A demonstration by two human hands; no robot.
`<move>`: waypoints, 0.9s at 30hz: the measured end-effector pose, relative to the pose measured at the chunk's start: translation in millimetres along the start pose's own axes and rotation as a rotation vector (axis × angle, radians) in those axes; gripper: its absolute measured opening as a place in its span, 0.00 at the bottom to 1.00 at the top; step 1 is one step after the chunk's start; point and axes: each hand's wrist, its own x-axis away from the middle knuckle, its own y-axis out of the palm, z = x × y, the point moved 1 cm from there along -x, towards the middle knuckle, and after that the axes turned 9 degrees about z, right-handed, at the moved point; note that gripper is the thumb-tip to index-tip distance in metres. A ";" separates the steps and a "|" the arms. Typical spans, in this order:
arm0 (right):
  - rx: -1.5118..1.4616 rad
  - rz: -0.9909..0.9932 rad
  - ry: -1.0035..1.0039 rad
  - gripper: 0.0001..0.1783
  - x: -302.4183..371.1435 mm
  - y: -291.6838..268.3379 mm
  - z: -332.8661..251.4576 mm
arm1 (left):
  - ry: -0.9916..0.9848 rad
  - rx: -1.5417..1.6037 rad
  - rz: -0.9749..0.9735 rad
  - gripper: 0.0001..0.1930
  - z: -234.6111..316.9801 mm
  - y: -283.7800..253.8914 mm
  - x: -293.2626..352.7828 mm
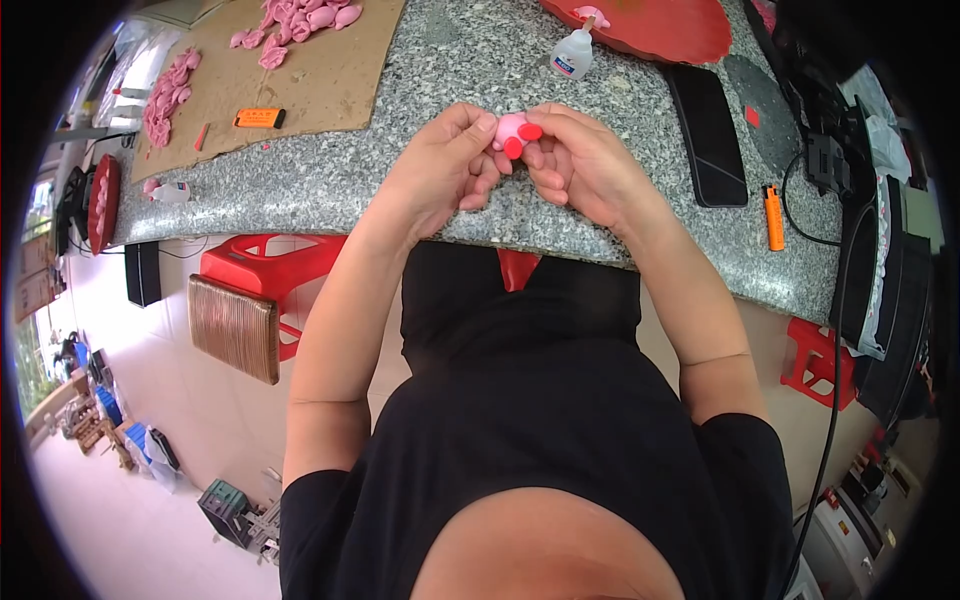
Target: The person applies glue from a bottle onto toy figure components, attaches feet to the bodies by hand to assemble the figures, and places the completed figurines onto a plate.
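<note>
A small round pink figurine with red feet (512, 130) is held between both hands just above the near part of the granite table (440, 90). My left hand (452, 158) pinches its left side with thumb and fingers. From the other side my right hand (583, 160) grips it near the red feet, its fingers curled underneath. Part of the figurine is hidden by the fingertips. Beyond the hands stands a small clear glue bottle (572, 55), close to a red tray (660, 30) with a pink piece (592, 16) at its edge.
Several pink pieces (300, 20) lie on a cardboard sheet (330, 85) at the far left, with an orange cutter (259, 118). Right of my hands are a black phone (708, 135) and another orange cutter (773, 218). A red stool (270, 262) stands below the table's left edge.
</note>
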 end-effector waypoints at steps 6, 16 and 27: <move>-0.072 -0.072 -0.005 0.08 -0.7 -0.4 0.1 | -0.023 0.003 -0.051 0.13 5.1 1.9 1.1; 0.006 -0.117 -0.021 0.09 -0.8 -2.3 -0.1 | -0.004 0.065 -0.078 0.13 0.5 -5.5 1.6; 0.094 -0.119 -0.052 0.10 -5.3 -1.0 1.6 | 0.010 0.140 -0.234 0.10 1.0 -16.3 -0.2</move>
